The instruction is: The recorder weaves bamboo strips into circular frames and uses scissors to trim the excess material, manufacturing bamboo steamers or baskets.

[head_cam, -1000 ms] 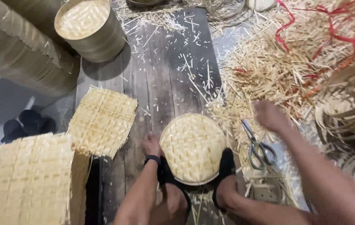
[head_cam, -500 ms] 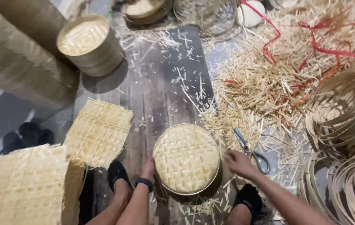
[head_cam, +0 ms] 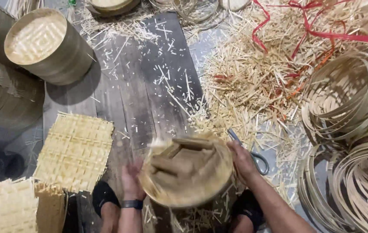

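2 hands (head_cam: 132, 183), 1 round tray (head_cam: 187, 170), 1 scissors (head_cam: 253, 153) (2 woven mats (head_cam: 75, 151)).

Both forearms come up from the bottom edge, close together, and angle slightly inward. The left hand (head_cam: 131, 181) sits low and left of centre, palm facing right, fingers pointing up and loosely spread, pressed against the side of what it grips. A dark band circles the left wrist just below the hand. The right hand (head_cam: 241, 159) is higher and further right, its forearm running diagonally from the lower right corner. Its fingers curl over an edge, thumb toward the body. Motion blur softens both hands, so the exact finger grip is probably a clasp rather than a flat press
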